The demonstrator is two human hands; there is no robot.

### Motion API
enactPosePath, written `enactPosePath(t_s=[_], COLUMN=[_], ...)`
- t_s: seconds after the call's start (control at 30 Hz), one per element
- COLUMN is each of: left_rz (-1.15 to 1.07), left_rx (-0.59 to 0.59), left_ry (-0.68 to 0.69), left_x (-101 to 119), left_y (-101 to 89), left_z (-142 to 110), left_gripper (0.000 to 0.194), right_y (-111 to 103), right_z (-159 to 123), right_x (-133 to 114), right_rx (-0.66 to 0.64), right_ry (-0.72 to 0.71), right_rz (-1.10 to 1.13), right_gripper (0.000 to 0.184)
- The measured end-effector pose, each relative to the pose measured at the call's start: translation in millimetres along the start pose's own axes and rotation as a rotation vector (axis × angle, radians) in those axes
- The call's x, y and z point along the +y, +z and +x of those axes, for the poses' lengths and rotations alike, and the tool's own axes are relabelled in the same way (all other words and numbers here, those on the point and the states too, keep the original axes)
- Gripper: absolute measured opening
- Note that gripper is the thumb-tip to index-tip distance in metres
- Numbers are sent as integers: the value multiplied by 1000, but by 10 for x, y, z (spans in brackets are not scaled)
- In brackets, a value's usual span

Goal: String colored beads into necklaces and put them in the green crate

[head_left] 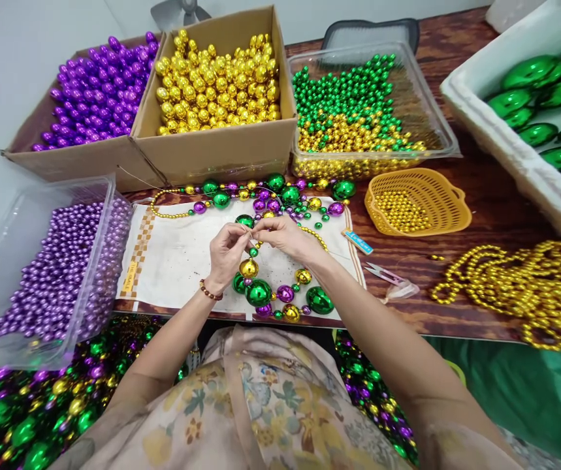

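Observation:
Over the white cloth (177, 261), my left hand (228, 251) and my right hand (283, 236) meet with fingertips pinched together. Between them runs a thin pale string, whose fine end is hard to make out. From the pinch hangs a strand of green, gold and purple beads (259, 292), its lower part lying on the cloth near the front edge. More of the strung beads (221, 199) lie along the back of the cloth. Both hands are closed on the string. A bracelet of brown beads (210, 291) circles my left wrist.
Boxes of purple beads (98, 98) and gold beads (216, 85) stand behind. A clear tub (437, 140), yellow basket (449, 212), small scissors (385, 274) and gold bead chains (529, 281) are rightward. A lilac-bead tub (91, 261) stands left; a foam box (500, 156) is far right.

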State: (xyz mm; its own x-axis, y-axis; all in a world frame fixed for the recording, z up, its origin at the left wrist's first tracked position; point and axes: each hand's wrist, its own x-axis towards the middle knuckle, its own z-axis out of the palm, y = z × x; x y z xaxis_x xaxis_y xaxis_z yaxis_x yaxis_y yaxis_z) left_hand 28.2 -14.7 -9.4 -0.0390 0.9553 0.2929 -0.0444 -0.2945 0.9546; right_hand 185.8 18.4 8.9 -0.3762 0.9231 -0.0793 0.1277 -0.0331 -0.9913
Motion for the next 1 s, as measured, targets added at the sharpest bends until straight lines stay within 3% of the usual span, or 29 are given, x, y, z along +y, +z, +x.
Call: enactPosePath(t_s=[0.13, 0.2, 0.27, 0.33, 0.43, 0.53, 0.67, 0.8, 0.9, 1.0], left_rz=[-45, -93, -139, -183, -326, -482, -342, -38, -49, -198], left_rx=[29, 36, 33, 23, 14, -21, -140, -291, -326, -297], left_ry=[-21, -47, -93, -152, -261, -374, -367, -274, -369, -547], left_x=[21, 22, 12, 1, 2, 20, 26, 30, 37, 35], left_y=[-17, -44, -76, -102, -115, -107, -107, -148, -203, -256], left_z=[-3, 4, 11, 13, 4, -8, 5, 57, 106, 141], left_gripper=[22, 21, 21, 22, 28, 34, 31, 23, 25, 34], right_y=[-102, -217, -317, -351, -252, -110, -111, -230, -274, -294], right_z=[-132, -259, -403, -530, -629, -612, -519, -432, -352, -226], right_x=[-81, -95, -73, -23, 67, 134, 159, 81, -57, -232], right_rx=[287, 338, 297, 262, 234, 189, 181, 38, -23, -58], right_ry=[-82, -115, -123, -115, -73, -47, -57, -60, -66, -36], right_rz=[-383, -435, -249, 104, 579, 717, 534, 133, 43, 176], right_gripper=[9, 8, 9, 9, 12, 15, 16, 13, 14, 10])
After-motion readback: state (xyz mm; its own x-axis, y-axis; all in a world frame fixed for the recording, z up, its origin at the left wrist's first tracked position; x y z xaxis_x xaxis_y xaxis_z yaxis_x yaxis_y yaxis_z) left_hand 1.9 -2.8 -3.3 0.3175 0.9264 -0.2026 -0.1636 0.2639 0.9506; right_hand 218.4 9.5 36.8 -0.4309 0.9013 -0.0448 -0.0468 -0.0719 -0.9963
